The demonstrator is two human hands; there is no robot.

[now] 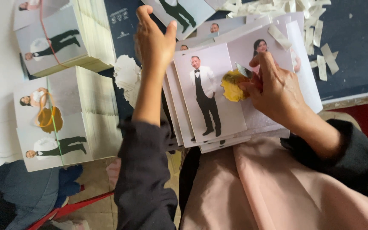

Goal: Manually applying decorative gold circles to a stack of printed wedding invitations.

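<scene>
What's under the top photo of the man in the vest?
The top photo lies on a fanned stack of prints; only their edges and two partial heads show above it. The right hand with a yellow flower piece covers part; lower prints' pictures are hidden.

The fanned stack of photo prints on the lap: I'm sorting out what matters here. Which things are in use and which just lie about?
In use:
- fanned stack of photo prints
- yellow crinkled flower-like piece at the right hand
- single photo print at the left hand

Lying about:
- two banded blocks of prints
- white paper strips on the dark board
</scene>
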